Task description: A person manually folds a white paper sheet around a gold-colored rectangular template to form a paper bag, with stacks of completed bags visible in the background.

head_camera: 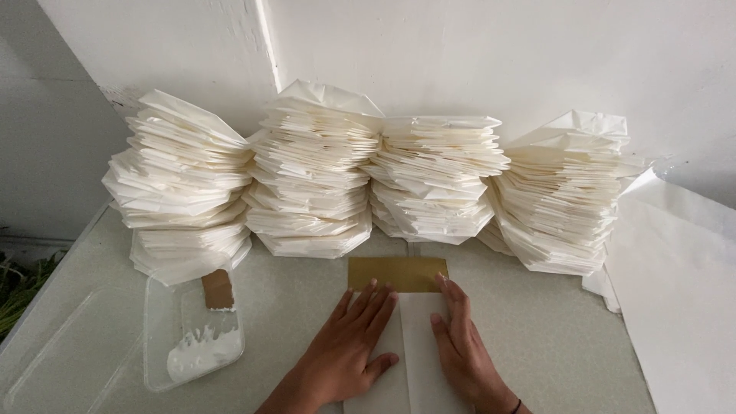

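While both hands press flat, nothing is gripped.
Left hand: the left hand (349,345) lies open, fingers spread, on the white paper (406,360).
Right hand: the right hand (460,341) lies open on the same paper, just beside the fold line.
Paper: under both palms, at 6 o'clock on the table (537,322).
Gold card (397,274): at 12 o'clock from the fingertips, touching them.
Edges: four paper stacks (429,180) stand behind the card, along the wall.
Glue tray (192,330): at 9 o'clock, near the left hand.
Open room: bare table at 3 o'clock, up to a big white sheet (682,307).
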